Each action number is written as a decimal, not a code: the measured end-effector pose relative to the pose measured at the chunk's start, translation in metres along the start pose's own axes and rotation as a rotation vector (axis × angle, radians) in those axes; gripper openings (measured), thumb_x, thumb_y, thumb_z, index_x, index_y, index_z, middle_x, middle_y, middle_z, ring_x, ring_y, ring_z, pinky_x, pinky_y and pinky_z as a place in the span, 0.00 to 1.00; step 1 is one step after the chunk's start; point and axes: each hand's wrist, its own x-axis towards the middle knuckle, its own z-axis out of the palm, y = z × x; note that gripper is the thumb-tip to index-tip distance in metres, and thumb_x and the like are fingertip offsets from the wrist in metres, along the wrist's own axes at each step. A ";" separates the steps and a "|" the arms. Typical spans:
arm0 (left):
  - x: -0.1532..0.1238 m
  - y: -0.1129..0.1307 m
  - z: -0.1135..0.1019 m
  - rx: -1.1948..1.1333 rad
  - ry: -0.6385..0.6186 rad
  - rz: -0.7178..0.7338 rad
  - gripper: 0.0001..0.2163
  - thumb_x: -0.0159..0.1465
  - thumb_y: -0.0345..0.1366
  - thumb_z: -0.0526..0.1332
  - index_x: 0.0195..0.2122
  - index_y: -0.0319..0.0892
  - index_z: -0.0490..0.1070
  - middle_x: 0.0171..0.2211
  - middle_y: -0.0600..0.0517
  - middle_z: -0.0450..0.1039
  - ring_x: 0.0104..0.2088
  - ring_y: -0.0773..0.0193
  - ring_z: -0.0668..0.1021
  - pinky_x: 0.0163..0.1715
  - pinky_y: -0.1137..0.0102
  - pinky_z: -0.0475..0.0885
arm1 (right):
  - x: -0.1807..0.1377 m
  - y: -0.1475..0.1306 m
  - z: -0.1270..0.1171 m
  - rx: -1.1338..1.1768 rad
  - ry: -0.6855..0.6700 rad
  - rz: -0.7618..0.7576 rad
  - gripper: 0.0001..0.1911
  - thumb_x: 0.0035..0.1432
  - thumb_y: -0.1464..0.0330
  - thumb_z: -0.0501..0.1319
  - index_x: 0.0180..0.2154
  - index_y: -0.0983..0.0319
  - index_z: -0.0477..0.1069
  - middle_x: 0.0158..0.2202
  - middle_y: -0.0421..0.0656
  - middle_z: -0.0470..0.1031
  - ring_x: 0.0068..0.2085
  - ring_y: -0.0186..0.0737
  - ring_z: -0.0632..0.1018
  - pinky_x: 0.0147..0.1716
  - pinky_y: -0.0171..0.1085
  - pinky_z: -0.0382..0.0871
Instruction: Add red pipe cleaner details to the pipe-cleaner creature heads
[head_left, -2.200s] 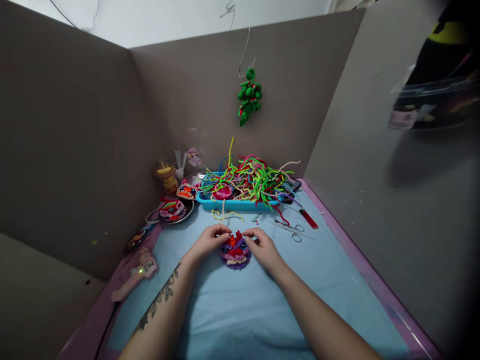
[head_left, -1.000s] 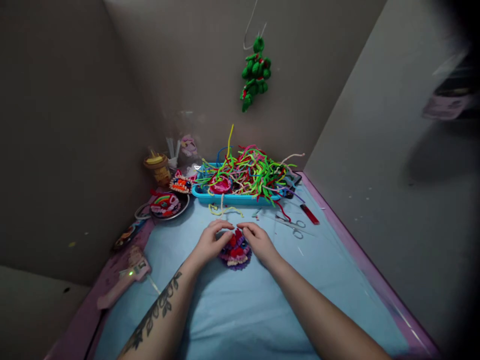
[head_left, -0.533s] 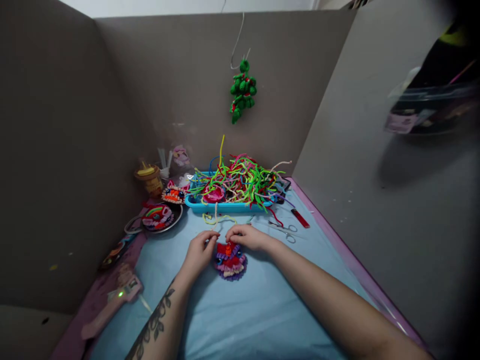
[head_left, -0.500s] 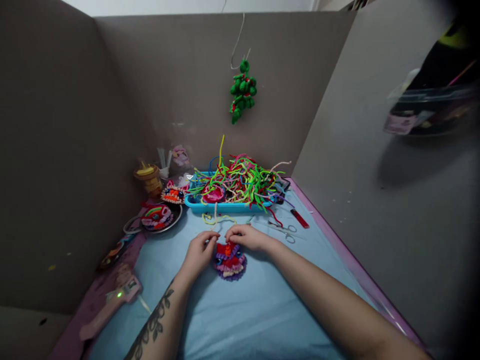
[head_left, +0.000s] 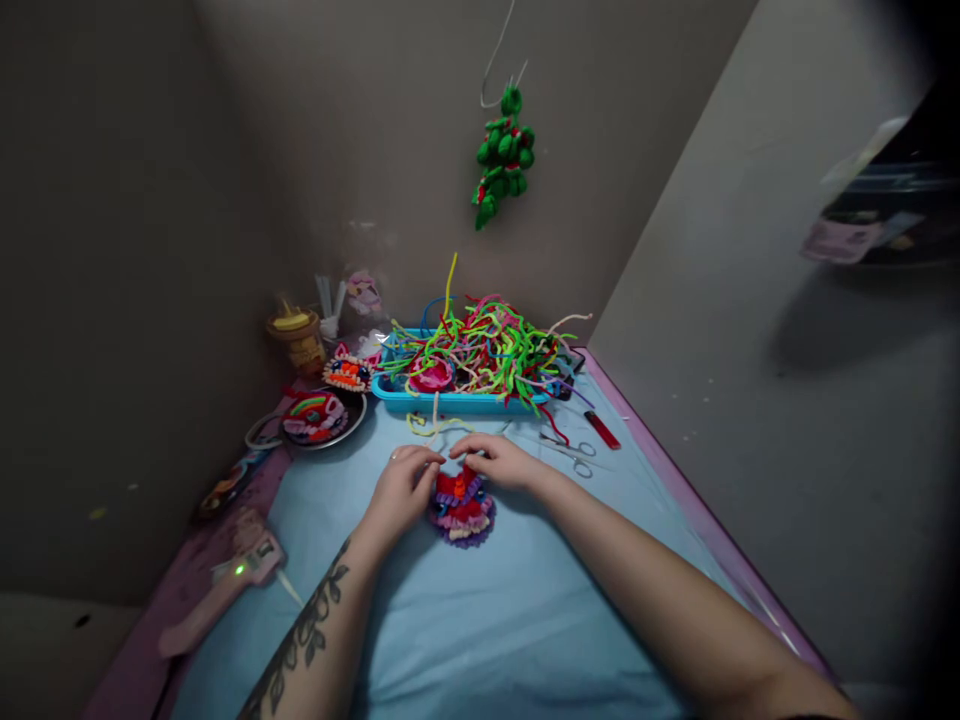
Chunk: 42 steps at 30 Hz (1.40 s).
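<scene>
A small fuzzy pipe-cleaner figure in red, purple, pink and cream, with an orange bit near its top, lies on the blue cloth. My left hand has its fingers bent in at the figure's upper left edge, thumb against the side. From the other side my right hand curls over the upper right edge, fingertips on the red part. The fingertips of both hands nearly meet above it and partly cover its top. Whether a smaller piece sits between them I cannot make out.
Beyond my hands stands a blue tray heaped with pipe cleaners. Scissors and a red lighter lie to the right. At left are a glue gun and a metal pan bearing another figure. A green ornament hangs behind.
The camera view has tipped down and turned slightly left. My fingers have shifted a little at the figure's top, my left fingers now stretching further over it. The figure stays put on the cloth.
</scene>
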 end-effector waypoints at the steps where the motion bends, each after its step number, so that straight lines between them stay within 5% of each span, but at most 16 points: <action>1: 0.000 0.001 0.000 -0.011 -0.025 0.007 0.09 0.63 0.33 0.54 0.38 0.43 0.74 0.37 0.48 0.76 0.42 0.58 0.74 0.46 0.62 0.65 | -0.002 -0.004 0.000 -0.016 0.023 -0.024 0.12 0.55 0.76 0.56 0.38 0.62 0.75 0.42 0.46 0.75 0.45 0.39 0.75 0.45 0.39 0.67; 8: -0.002 0.005 -0.003 -0.027 -0.186 -0.008 0.09 0.63 0.33 0.54 0.36 0.43 0.73 0.36 0.49 0.76 0.41 0.58 0.74 0.45 0.63 0.65 | -0.011 -0.035 0.006 -0.302 0.070 -0.108 0.04 0.50 0.72 0.65 0.32 0.61 0.77 0.45 0.48 0.74 0.50 0.44 0.73 0.52 0.45 0.61; 19: -0.003 0.008 -0.004 -0.060 -0.232 -0.011 0.08 0.61 0.33 0.54 0.33 0.41 0.73 0.33 0.49 0.75 0.39 0.57 0.73 0.44 0.63 0.65 | -0.010 -0.048 0.007 -0.545 -0.092 -0.213 0.03 0.55 0.73 0.62 0.31 0.62 0.75 0.41 0.45 0.74 0.45 0.43 0.70 0.46 0.42 0.64; 26: -0.006 -0.001 -0.009 -0.215 -0.272 -0.011 0.14 0.59 0.37 0.60 0.46 0.41 0.70 0.46 0.45 0.74 0.47 0.55 0.73 0.49 0.63 0.65 | -0.010 -0.056 0.008 -0.758 -0.153 -0.236 0.06 0.58 0.70 0.60 0.35 0.62 0.76 0.39 0.48 0.73 0.44 0.45 0.69 0.39 0.41 0.63; 42: -0.007 -0.002 -0.007 -0.172 -0.295 0.014 0.13 0.59 0.37 0.60 0.44 0.40 0.71 0.43 0.45 0.74 0.45 0.55 0.73 0.48 0.62 0.66 | -0.011 -0.054 0.009 -0.716 -0.224 -0.306 0.06 0.56 0.73 0.60 0.31 0.62 0.76 0.35 0.46 0.73 0.40 0.43 0.70 0.40 0.40 0.63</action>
